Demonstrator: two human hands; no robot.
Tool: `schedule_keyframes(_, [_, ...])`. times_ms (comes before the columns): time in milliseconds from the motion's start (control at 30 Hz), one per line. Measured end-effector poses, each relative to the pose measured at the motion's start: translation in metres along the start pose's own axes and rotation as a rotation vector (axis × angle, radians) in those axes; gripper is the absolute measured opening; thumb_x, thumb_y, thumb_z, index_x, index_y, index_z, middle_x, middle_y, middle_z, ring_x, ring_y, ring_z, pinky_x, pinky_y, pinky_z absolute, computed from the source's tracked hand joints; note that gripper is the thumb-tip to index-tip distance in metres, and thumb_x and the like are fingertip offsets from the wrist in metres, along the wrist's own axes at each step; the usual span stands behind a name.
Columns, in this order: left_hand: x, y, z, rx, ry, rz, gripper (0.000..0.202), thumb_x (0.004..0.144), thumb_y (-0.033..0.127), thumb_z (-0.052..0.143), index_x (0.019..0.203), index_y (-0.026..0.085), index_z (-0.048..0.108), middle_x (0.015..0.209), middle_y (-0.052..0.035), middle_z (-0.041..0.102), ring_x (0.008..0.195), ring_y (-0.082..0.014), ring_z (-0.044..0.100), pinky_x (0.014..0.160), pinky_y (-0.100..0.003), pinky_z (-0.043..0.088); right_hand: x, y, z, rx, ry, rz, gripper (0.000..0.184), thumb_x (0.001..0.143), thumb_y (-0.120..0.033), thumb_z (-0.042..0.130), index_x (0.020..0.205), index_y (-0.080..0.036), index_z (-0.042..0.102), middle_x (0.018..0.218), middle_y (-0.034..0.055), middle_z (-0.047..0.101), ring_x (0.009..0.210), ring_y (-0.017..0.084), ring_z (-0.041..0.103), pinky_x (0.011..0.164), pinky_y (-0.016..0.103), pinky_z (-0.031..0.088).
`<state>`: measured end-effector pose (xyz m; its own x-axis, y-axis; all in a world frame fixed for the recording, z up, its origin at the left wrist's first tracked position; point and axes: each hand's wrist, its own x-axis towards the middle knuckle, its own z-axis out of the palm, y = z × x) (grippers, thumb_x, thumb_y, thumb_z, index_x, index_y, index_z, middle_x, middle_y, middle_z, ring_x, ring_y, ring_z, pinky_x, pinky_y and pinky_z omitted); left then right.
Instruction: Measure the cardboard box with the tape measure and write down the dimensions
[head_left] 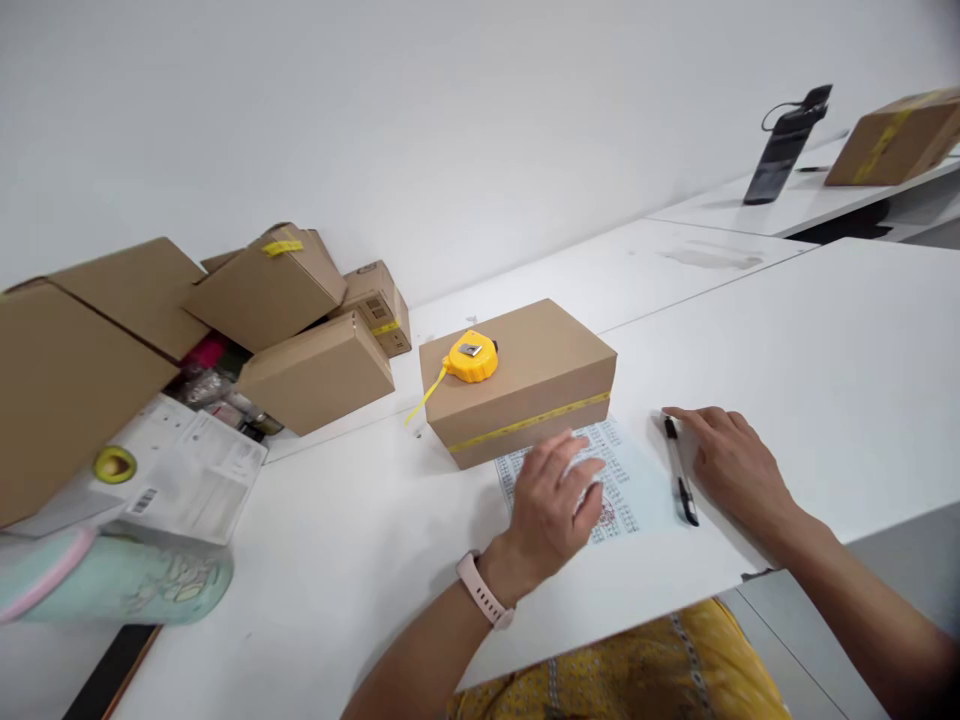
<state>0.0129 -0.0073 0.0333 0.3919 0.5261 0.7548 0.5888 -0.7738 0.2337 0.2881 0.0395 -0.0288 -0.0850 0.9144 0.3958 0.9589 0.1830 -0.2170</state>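
A brown cardboard box [525, 385] with a yellow tape strip stands on the white table [825, 370] in front of me. A yellow tape measure [471, 358] lies on its top left corner, its tape hanging down the side. My left hand [559, 500], wearing a pink watch, rests with fingers spread on a printed paper sheet [626, 480] just before the box. My right hand [731, 465] lies flat on the table, fingers stretched out beside a black pen [681, 470], fingertips close to its far end.
Several cardboard boxes [270, 290] are piled at the left against the wall, with a white printed package [187, 465] and a mint-green bottle [120, 580] lying near the left edge. On a far table at the right stand a dark tablet [784, 150] and another box [896, 140].
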Motion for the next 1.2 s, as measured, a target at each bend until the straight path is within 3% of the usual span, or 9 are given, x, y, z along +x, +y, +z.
schedule_keyframes(133, [0.055,-0.023,-0.039,0.242,0.316,-0.213,0.026,0.090,0.018,0.059,0.116,0.022,0.058,0.122,-0.0107,0.065,0.123,-0.0266,0.056,0.108,-0.048,0.041,-0.001,0.001,0.007,-0.014,0.064,0.054,0.051,0.086,-0.008,0.039,0.133,-0.017,0.056,0.102,0.0133,0.068,0.099,0.032,0.060,0.074,0.041,0.051])
schedule_keyframes(300, [0.098,-0.068,-0.062,0.129,0.133,-0.805,0.071,0.068,0.028,0.082,0.129,0.019,0.049,0.141,-0.0166,0.053,0.137,-0.0362,0.040,0.115,-0.051,0.027,-0.003,0.000,0.007,0.034,0.108,0.066,0.038,0.093,-0.018,0.039,0.122,-0.017,0.063,0.099,0.0145,0.069,0.097,0.032,0.061,0.067,0.040,0.049])
schedule_keyframes(400, [0.105,-0.072,-0.068,-0.001,0.140,-0.847,0.070,0.068,0.032,0.082,0.128,0.020,0.048,0.132,-0.0157,0.058,0.128,-0.0343,0.050,0.107,-0.047,0.036,-0.003,-0.009,-0.004,0.091,0.283,0.110,0.036,0.096,-0.023,0.038,0.118,-0.016,0.066,0.098,0.0154,0.069,0.095,0.032,0.063,0.065,0.039,0.048])
schedule_keyframes(500, [0.108,-0.056,-0.077,-0.226,0.133,-0.840,0.064,0.080,0.050,0.069,0.130,0.021,0.043,0.118,-0.0120,0.064,0.101,-0.0248,0.064,0.083,-0.035,0.049,0.004,-0.032,-0.034,0.310,0.451,0.165,0.035,0.096,-0.031,0.039,0.110,-0.018,0.068,0.104,0.0158,0.070,0.095,0.030,0.063,0.068,0.039,0.048])
schedule_keyframes(567, [0.112,-0.040,-0.082,-0.423,0.080,-0.823,0.062,0.087,0.063,0.053,0.129,0.018,0.045,0.106,-0.0110,0.067,0.076,-0.0175,0.065,0.063,-0.028,0.048,0.016,-0.055,-0.063,0.634,0.327,0.196,0.031,0.094,-0.039,0.047,0.108,-0.020,0.068,0.103,0.0143,0.070,0.091,0.028,0.064,0.069,0.038,0.050])
schedule_keyframes(667, [0.117,-0.017,-0.086,-0.659,-0.008,-0.804,0.064,0.086,0.069,0.049,0.122,0.017,0.050,0.095,-0.0094,0.067,0.057,-0.0113,0.057,0.047,-0.022,0.038,0.044,-0.092,-0.106,1.219,-0.121,0.249,0.040,0.094,-0.052,0.047,0.099,-0.020,0.069,0.101,0.0129,0.072,0.087,0.025,0.066,0.074,0.036,0.054])
schedule_keyframes(800, [0.118,-0.004,-0.089,-0.784,-0.017,-0.822,0.056,0.082,0.060,0.063,0.118,0.019,0.050,0.094,-0.0065,0.065,0.055,-0.0090,0.055,0.043,-0.019,0.034,0.075,-0.127,-0.133,1.462,-0.487,0.231,0.055,0.095,-0.064,0.040,0.096,-0.018,0.070,0.098,0.0130,0.073,0.080,0.021,0.066,0.069,0.031,0.053])
schedule_keyframes(1000, [0.113,-0.012,-0.105,-0.827,-0.024,-0.863,0.055,0.081,0.060,0.065,0.113,0.017,0.054,0.085,-0.0055,0.066,0.051,-0.0090,0.054,0.042,-0.019,0.032,0.096,-0.161,-0.133,1.458,-0.563,0.231,0.054,0.082,-0.072,0.059,0.072,-0.019,0.059,0.072,0.0035,0.062,0.063,0.013,0.053,0.056,0.025,0.043])
schedule_keyframes(1200, [0.107,-0.054,-0.149,-0.767,0.019,-0.916,0.052,0.079,0.059,0.068,0.106,0.015,0.060,0.082,-0.0043,0.066,0.051,-0.0077,0.052,0.043,-0.018,0.033,0.146,-0.157,-0.130,1.475,-0.335,0.321,0.031,0.092,-0.040,0.061,0.072,-0.020,0.050,0.063,-0.0028,0.047,0.054,0.009,0.038,0.051,0.023,0.036])
